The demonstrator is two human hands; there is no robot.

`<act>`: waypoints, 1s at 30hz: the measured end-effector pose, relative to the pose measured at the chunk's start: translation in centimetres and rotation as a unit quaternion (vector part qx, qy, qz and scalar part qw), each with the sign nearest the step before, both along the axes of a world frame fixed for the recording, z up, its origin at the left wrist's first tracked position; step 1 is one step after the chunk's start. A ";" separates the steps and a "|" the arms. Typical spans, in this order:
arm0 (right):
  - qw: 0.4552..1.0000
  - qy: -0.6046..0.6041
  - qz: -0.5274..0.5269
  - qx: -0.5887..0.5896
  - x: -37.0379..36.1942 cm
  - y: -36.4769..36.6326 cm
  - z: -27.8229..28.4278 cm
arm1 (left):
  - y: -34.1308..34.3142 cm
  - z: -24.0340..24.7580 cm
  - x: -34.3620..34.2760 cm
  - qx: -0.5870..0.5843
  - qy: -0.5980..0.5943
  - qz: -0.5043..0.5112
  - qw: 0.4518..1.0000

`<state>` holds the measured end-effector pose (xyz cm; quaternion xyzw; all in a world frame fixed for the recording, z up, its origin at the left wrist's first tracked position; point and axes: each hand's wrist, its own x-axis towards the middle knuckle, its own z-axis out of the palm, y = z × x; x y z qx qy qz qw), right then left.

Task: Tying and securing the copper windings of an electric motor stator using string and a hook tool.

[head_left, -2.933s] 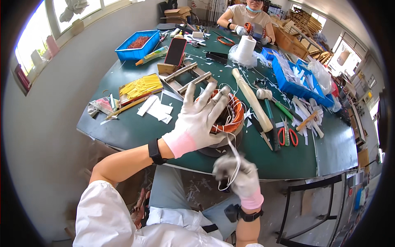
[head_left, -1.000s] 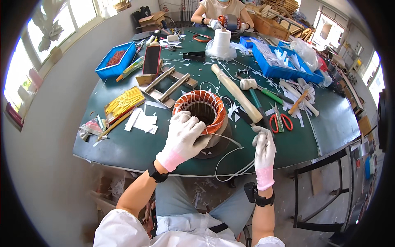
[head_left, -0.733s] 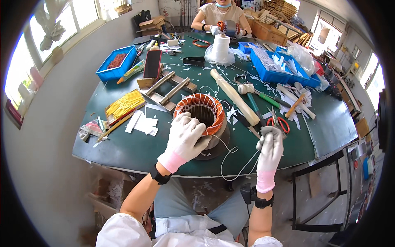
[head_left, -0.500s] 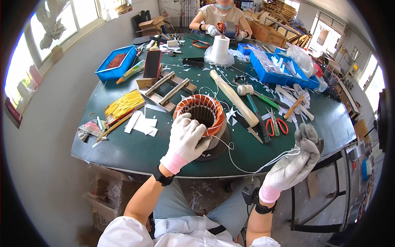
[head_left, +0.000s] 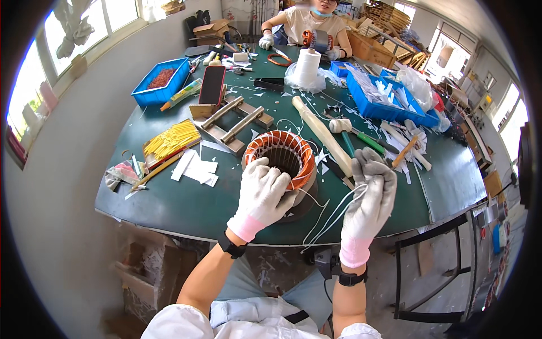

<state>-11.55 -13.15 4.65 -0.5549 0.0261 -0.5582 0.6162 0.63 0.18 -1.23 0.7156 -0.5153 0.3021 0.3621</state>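
A motor stator (head_left: 305, 161) stands upright on the table in front of me, its orange copper coil ring laced with white cord. My left hand (head_left: 261, 195), in a whitish glove, is closed over the near left rim of the coil, fingertips at the inner edge. To the right, my gloved right hand (head_left: 370, 200) is raised above the table edge with fingers pressed together on a white cord (head_left: 326, 225). That cord hangs from the fingers in a loose loop and runs back to the coil. What the right fingertips pinch is partly hidden.
Right of the stator lie a wooden mallet handle (head_left: 322, 135) and screwdrivers. Left are a metal rod frame (head_left: 240, 125), white paper strips (head_left: 195, 169) and yellow strips (head_left: 171, 141). Blue bins (head_left: 160, 93) and a cord spool (head_left: 307, 70) stand farther back. Opposite, a co-worker sits with another stator.
My right hand has moved left and a little up, nearer the stator, and the cord now hangs slacker. My left hand stays on the coil. The co-worker's hand has moved off the other stator.
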 end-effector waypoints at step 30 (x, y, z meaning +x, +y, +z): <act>0.938 0.071 -0.300 -0.161 -10.5 -17.2 -1.0 | 12.6 5.1 3.8 -0.363 0.134 -0.040 0.921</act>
